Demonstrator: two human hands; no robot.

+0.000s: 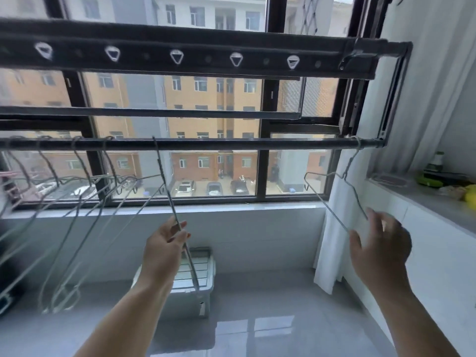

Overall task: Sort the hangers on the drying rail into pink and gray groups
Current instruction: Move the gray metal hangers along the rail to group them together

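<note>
Left hand [164, 243] is up and pinching the middle hanger [164, 176] between thumb and fingertips, low on its wire. That hanger looks gray. It hooks over the rail [231, 145] about midway along and is turned edge-on to me, its long axis running steeply down past my hand toward the floor. Right hand [381, 243] is wide open with the fingers spread, gripping nothing. It sits right at the lower wire of the end hanger [324, 199], and I can't tell whether it actually touches. That one also looks gray and hangs from the far right end of the rail, tilted, with its body swinging out to the left. The rail runs straight across in front of me, so my judgement is that any move is a slide along it. Left of my left hand hangs the bunch of hangers [77, 189], crowded and blurred; something pinkish shows at the far left edge, too smeared to call. Between the two hands the rail is bare. The curtain [332, 240] hangs just behind the end hanger, and a storage box [203, 266] sits on the floor below, well out of the way.
</note>
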